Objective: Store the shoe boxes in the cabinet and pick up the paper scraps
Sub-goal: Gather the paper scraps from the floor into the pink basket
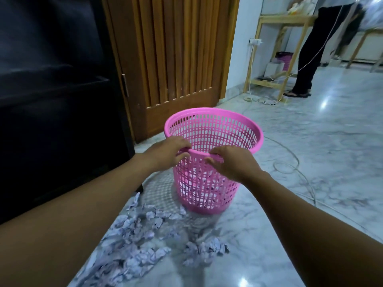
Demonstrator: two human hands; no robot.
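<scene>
Head view, entry 1: left grip (165, 154) and right grip (232, 162) each curl over the near rim of the pink basket (257, 133), thumbs on its outer wall. The step is judged to be positioning the basket on the marble floor (310, 183) for scrap collection, with no shoe boxes in view. Entry 2: crumpled paper scraps (134, 241) lie strewn on the floor just nearside of the basket, a few showing through its mesh, so the next move likely calls for freeing 1 grip to gather them. Entry 3: dark cabinet (58, 100) to the left, wooden door (176, 48) behind, loose cable (290, 162) to the right and a 2nd person (310, 59) far off, none blocking the scraps.
</scene>
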